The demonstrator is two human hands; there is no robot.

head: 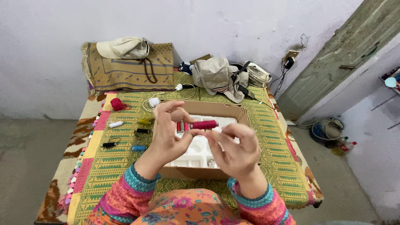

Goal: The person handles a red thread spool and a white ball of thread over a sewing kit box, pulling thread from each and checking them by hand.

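Green-and-yellow patterned woven mat [266,137] over a low bed. Open brown cardboard box [233,111] with white foam tray [199,151] on it. Left hand [168,133] and right hand [235,148], fingers curled, both pinching one dark-pink thread spool [204,124], held level above the box. Small loose thread spools: white [116,124], black [109,144], blue [138,148], left of box.

Slim cylindrical spool of magenta-red sewing thread [204,124], fully wound, lying roughly level with its long axis left to right, pinched at its left end between the fingers [192,132], its right end jutting free beyond them.
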